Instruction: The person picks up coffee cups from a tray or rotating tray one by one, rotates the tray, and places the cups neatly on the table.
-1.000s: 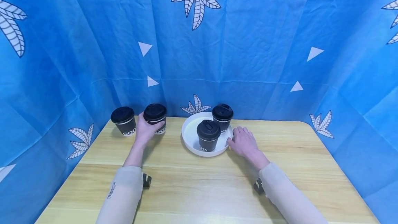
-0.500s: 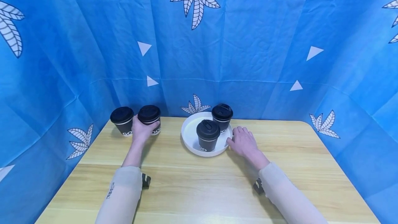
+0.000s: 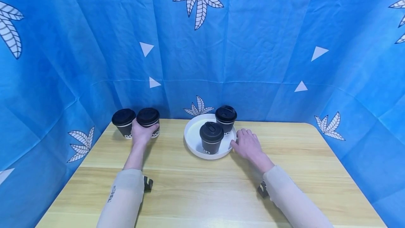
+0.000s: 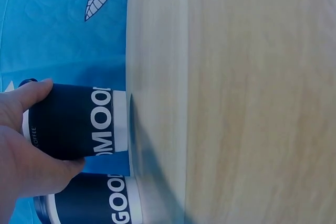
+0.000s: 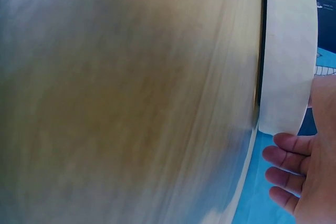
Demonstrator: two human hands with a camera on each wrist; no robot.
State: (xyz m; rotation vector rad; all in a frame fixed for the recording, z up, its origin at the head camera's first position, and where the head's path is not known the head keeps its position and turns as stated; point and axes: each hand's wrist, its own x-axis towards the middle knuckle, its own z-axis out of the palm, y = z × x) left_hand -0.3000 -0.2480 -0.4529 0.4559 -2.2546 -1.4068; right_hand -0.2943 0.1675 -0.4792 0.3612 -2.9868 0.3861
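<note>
My left hand (image 3: 141,134) grips a black paper coffee cup (image 3: 148,116) with a black lid, thumb on one side and fingers on the other. Left of it stands a matching coffee cup (image 3: 123,118); in the left wrist view, the held cup (image 4: 71,121) is upright close beside it, white lettering showing. My right hand (image 3: 248,146) pinches the right rim of a round white tray (image 3: 192,138), thumb over the edge, other fingers outside. In the right wrist view the forefinger meets the tray wall (image 5: 289,51). Two lidded cups stand on the tray, a front one (image 3: 211,139) and a back one (image 3: 226,117).
The wooden table (image 3: 196,189) has a blue patterned curtain (image 3: 253,45) close behind its back edge and along both sides. Both left cups stand near the back left corner. Bare wood lies between them and the tray.
My left hand has moved left with its cup, bringing it close beside the leftmost cup. The right hand and tray have stayed in place.
</note>
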